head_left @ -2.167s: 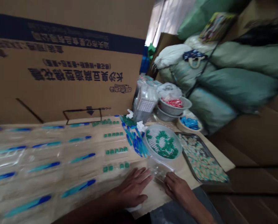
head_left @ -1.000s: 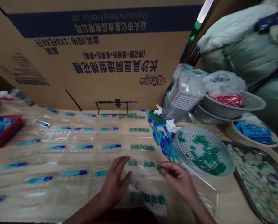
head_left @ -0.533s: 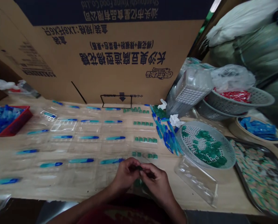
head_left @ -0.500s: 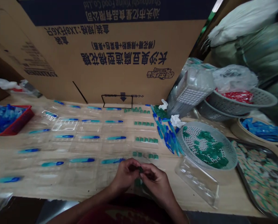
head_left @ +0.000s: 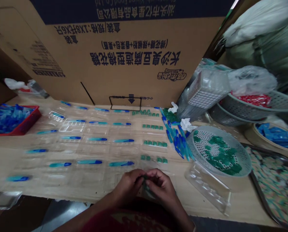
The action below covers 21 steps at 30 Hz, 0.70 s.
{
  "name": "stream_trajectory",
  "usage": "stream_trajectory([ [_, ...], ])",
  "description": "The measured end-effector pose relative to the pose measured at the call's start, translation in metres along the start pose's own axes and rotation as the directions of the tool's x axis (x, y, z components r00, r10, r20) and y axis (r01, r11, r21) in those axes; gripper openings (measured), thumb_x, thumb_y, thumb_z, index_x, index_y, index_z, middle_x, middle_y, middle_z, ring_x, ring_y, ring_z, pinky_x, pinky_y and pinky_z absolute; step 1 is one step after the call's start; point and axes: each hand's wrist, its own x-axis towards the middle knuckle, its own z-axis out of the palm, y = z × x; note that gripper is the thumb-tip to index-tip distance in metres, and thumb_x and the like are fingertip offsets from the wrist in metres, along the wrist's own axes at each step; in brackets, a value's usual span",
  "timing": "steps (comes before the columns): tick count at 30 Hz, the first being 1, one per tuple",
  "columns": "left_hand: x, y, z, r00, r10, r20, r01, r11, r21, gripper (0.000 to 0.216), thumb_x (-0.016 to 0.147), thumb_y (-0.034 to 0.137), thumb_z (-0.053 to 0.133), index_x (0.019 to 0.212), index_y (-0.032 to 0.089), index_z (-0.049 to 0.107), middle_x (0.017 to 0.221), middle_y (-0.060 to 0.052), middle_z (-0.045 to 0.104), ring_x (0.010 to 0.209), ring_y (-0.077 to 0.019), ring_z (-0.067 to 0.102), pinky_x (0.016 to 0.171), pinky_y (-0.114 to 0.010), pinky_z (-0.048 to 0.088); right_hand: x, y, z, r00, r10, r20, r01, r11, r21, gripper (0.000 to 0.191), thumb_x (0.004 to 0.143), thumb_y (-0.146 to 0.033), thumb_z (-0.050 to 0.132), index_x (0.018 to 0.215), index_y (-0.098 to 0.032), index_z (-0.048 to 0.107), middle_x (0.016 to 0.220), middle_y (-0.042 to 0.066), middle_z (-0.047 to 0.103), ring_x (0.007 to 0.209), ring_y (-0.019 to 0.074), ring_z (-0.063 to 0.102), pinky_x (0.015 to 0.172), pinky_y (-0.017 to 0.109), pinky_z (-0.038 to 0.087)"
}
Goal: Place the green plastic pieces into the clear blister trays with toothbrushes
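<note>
basically the left hand (head_left: 128, 186) and right hand (head_left: 161, 186) are pressed together over the front of the table (head_left: 227, 201), fingertips (head_left: 150, 182) of both pinching a small green plastic piece (head_left: 145, 178) (mostly hidden by the fingers, exact shape hard to make out). more green shows blurred under the hands, can't tell what. just ahead lie rows of green pieces (head_left: 153, 143) and blue-and-teal sticks (head_left: 121, 163) on clear plastic sheets (head_left: 97, 149). to the right, a clear plastic tray (head_left: 208, 188) sits near a perforated grey basket (head_left: 201, 133) holding more green pieces (head_left: 222, 151). forearms run off the bottom edge.
</note>
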Motion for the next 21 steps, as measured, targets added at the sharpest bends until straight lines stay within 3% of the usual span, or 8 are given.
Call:
stream_trajectory([
  [4, -0.006, -0.001, -0.008, 0.988, 0.135, 0.071, -0.143, 0.981, 0.131, 0.023, 0.083, 0.017, 0.045, 0.098, 0.018, 0.063, 0.085, -0.007, 0.07, 0.075, -0.0154, 0.065, 0.067, -0.022, 0.05, -0.002, 0.011, 0.002, 0.996, 0.085, 0.024, -0.087, 0.994, 0.073, 0.02, 0.068, -0.034, 0.071, 0.076, -0.018, 0.06, 0.072, 0.001, 0.064, 0.067, 0.0145, 0.058, 0.062, 0.024, 0.046],
  [6, -0.005, -0.001, -0.01, 0.994, 0.107, 0.034, -0.111, 0.985, 0.129, 0.023, 0.082, 0.015, 0.043, 0.092, 0.018, 0.064, 0.08, -0.006, 0.069, 0.071, -0.0148, 0.064, 0.065, -0.022, 0.05, -0.002, 0.01, 0.003, 0.994, 0.103, 0.034, -0.105, 0.991, 0.079, 0.022, 0.068, -0.035, 0.072, 0.076, -0.018, 0.061, 0.071, 0.001, 0.063, 0.066, 0.0139, 0.057, 0.061, 0.024, 0.044],
  [11, -0.001, 0.004, -0.002, 0.994, -0.074, -0.085, 0.064, 0.991, -0.117, 0.016, 0.076, 0.013, 0.049, 0.08, 0.017, 0.064, 0.07, -0.003, 0.068, 0.063, -0.0125, 0.062, 0.057, -0.019, 0.047, -0.004, 0.0, 0.001, 0.984, 0.153, 0.09, -0.169, 0.962, 0.214, 0.028, 0.067, -0.039, 0.074, 0.084, -0.02, 0.061, 0.077, 0.0, 0.063, 0.071, 0.0138, 0.057, 0.066, 0.024, 0.045],
  [15, -0.007, 0.008, 0.004, 0.993, -0.06, -0.103, 0.045, 0.988, -0.147, 0.011, 0.075, 0.016, 0.052, 0.068, 0.016, 0.06, 0.06, 0.0, 0.063, 0.054, -0.0096, 0.056, 0.053, -0.018, 0.043, -0.012, 0.0, 0.003, 0.975, 0.193, 0.112, -0.216, 0.939, 0.266, 0.029, 0.067, -0.04, 0.074, 0.08, -0.02, 0.06, 0.073, -0.001, 0.063, 0.066, 0.0127, 0.057, 0.063, 0.023, 0.046],
  [19, -0.006, 0.003, -0.011, 1.0, 0.0, -0.017, -0.002, 0.993, -0.121, 0.009, 0.077, 0.023, 0.055, 0.078, 0.016, 0.061, 0.07, -0.002, 0.063, 0.063, -0.0124, 0.057, 0.06, -0.022, 0.047, -0.017, 0.005, -0.007, 0.981, 0.188, 0.049, -0.193, 0.969, 0.153, 0.029, 0.067, -0.044, 0.072, 0.079, -0.019, 0.061, 0.07, 0.0, 0.064, 0.062, 0.014, 0.057, 0.06, 0.025, 0.046],
  [21, 0.003, -0.007, -0.026, 0.998, -0.001, -0.062, 0.004, 0.999, 0.046, 0.019, 0.078, 0.026, 0.055, 0.093, 0.016, 0.061, 0.086, -0.007, 0.064, 0.079, -0.018, 0.059, 0.073, -0.029, 0.049, -0.015, 0.006, -0.019, 0.991, 0.11, -0.069, -0.112, 0.994, -0.016, 0.027, 0.069, -0.044, 0.069, 0.079, -0.019, 0.062, 0.071, 0.001, 0.064, 0.064, 0.016, 0.058, 0.06, 0.027, 0.047],
])
